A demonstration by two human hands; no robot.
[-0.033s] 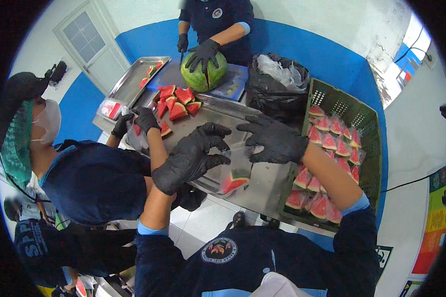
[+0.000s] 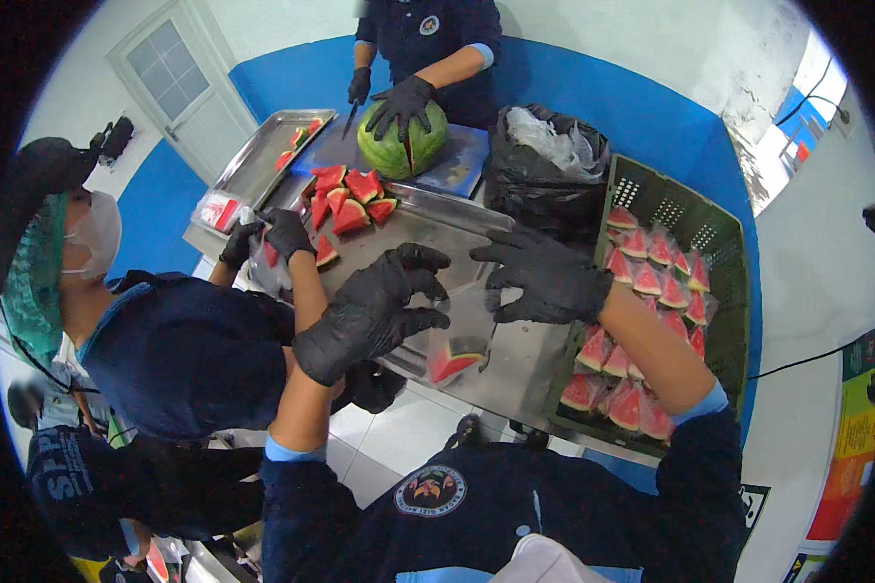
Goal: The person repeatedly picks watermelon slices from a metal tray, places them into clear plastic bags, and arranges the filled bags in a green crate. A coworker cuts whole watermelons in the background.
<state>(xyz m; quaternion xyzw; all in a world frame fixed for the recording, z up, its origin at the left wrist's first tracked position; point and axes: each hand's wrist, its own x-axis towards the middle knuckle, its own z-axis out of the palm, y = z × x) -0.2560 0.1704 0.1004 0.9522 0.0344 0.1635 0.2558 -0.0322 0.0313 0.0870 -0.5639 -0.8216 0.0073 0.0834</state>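
Note:
A clear plastic bag (image 2: 469, 309) hangs between my two gloved hands, with a watermelon wedge (image 2: 454, 363) at its bottom. My left hand (image 2: 379, 306), in a black glove, has curled fingers and its thumb at the bag's left upper edge. On the bag's other side is my right hand (image 2: 544, 275), also black-gloved, its thumb and bent fingers at the upper edge. The exact finger contact on the thin film is hard to make out. Below the bag lie the edges of a metal tray (image 2: 428, 219) and the steel table (image 2: 530, 355).
Bagged wedges fill part of a green crate (image 2: 724, 214) at right. Loose watermelon pieces (image 2: 350, 216) lie in the tray. A black-bagged bin (image 2: 544, 180) stands behind. Across the table, a co-worker holds a knife (image 2: 350, 119) and a whole watermelon (image 2: 402, 146); another co-worker (image 2: 199, 360) handles a bag at left.
My hands have moved very slightly apart. The bagged wedge has swung a little to the left.

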